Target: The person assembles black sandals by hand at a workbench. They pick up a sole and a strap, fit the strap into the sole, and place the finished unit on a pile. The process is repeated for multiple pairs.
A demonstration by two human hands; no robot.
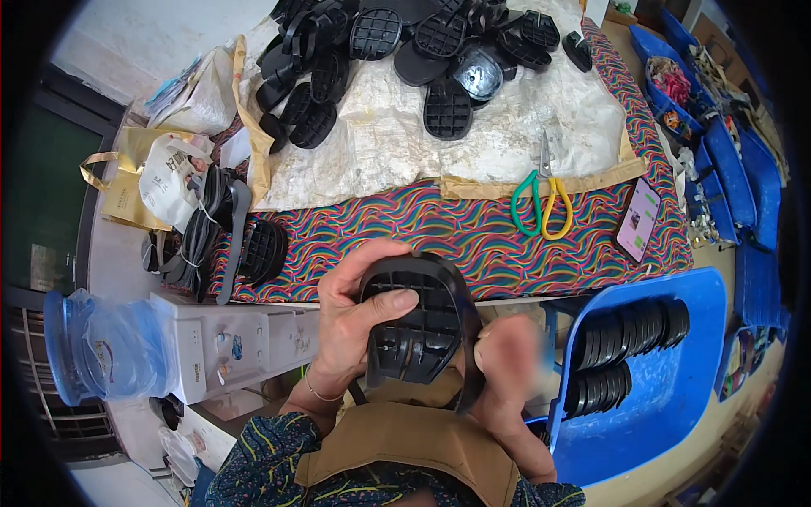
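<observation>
In front of my body, my left hand (346,317) grips a black sandal sole (427,325), its gridded underside turned up toward me. The thumb presses on the grid and the other fingers wrap behind the far edge. A black strip (467,338) curves along the sole's right side. My right hand (509,363) is closed at that side, with its fingers curled against the strip. Part of the right hand is smeared, and its fingertips are partly hidden.
A patterned cloth covers the table (380,228). On it lie black sandals (448,110), scissors (545,175) and a phone (639,221). At right stands a blue bin (650,422) with rows of black pieces. A water dispenser (253,346) is at left.
</observation>
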